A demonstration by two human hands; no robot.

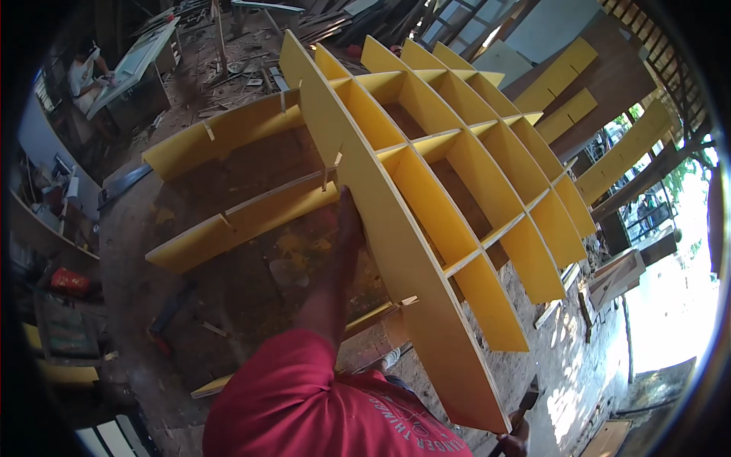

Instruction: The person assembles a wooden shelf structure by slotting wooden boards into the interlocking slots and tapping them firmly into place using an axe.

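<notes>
A large egg-crate frame of yellow slotted panels (499, 171) stands in front of me. My left arm reaches up to its long near yellow panel (396, 236). There my left hand (348, 212) rests against the panel's face, beside the slot joint with a cross panel (251, 221). That hand is dark and its fingers are not distinct. Low at the right, past the panel's near end, my right hand (515, 439) is closed round the handle of a hammer-like tool (528, 396) with a dark metal head. Another cross panel (228, 129) juts out farther left, its top edge notched.
A hand saw (126, 183) and a red-handled tool (164, 327) lie at the left. Another person (85, 76) works at a bench (137, 65) at the far left. Wood scraps litter the back. Slotted yellow strips (556, 76) lean against a brown board at the right.
</notes>
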